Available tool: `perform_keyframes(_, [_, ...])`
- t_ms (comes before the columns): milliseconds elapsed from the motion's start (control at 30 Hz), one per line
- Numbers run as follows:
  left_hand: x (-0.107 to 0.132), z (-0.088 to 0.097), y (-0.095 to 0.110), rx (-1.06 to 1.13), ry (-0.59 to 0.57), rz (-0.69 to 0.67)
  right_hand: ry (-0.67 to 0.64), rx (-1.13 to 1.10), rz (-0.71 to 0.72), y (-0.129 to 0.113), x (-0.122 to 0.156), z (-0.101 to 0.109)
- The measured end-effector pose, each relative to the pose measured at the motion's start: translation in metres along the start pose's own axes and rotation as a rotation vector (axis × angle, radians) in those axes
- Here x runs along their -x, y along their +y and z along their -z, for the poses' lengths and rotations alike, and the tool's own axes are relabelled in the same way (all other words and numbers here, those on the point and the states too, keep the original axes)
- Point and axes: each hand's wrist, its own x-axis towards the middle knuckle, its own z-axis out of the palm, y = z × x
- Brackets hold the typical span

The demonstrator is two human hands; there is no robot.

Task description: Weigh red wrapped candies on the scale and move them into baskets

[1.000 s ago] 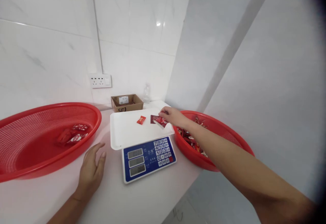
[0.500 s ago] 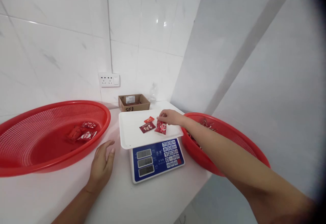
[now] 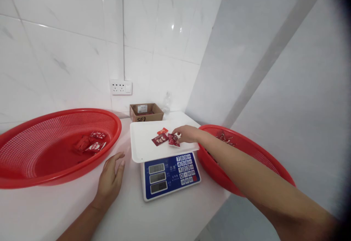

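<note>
Two baskets flank one scale bearing three packets.

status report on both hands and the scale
Right hand touching red packet on white tray. Left hand open, holding nothing, beside scale. Flat dark packet, small orange packet close by.

Pkt. at grip: one side hid. by R hand; pinched or merely touched, unclr. Scale, nearer than grip: display digits faint, illeg.; sm. key lettering ditto. R basket, R of grip: mid. & some contents hid. by R forearm, itself cut off lower R. L basket, well L of grip: cut off by L edge. Carton, beyond grip: contents mostly hid. by front wall; label print too sm. Bottle, beyond grip: blurred.
</note>
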Motion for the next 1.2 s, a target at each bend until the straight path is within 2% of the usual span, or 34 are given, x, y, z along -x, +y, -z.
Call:
perform_keyframes(100, [0.0, 0.0, -0.001, 0.011, -0.008, 0.007, 0.066, 0.029, -0.061, -0.001, -0.006, 0.001])
perform_keyframes(267, [-0.001, -0.001, -0.003, 0.008, -0.009, 0.0, 0.138, 0.037, -0.003, -0.021, -0.013, 0.008])
perform_keyframes(400, [-0.001, -0.001, -0.004, 0.001, -0.003, 0.004, 0.119, 0.07, 0.034, -0.047, -0.017, 0.01])
perform_keyframes(500, [0.0, 0.0, -0.005, 0.004, 0.0, 0.005, 0.109, 0.056, 0.083, -0.057, -0.019, 0.012])
perform_keyframes(633, [0.001, 0.0, -0.006, 0.015, -0.004, -0.005, 0.159, -0.027, 0.136, -0.054, -0.02, 0.016])
perform_keyframes(833, [0.0, -0.001, -0.007, 0.033, -0.018, 0.005, 0.219, -0.187, 0.134, -0.05, -0.019, 0.017])
perform_keyframes(1033, [0.002, 0.001, -0.004, 0.047, 0.01, 0.023, 0.359, -0.302, 0.011, -0.046, -0.032, 0.008])
perform_keyframes(1200, [0.001, 0.002, -0.004, 0.051, 0.009, 0.036, 0.361, -0.353, -0.08, -0.04, -0.039, 0.005])
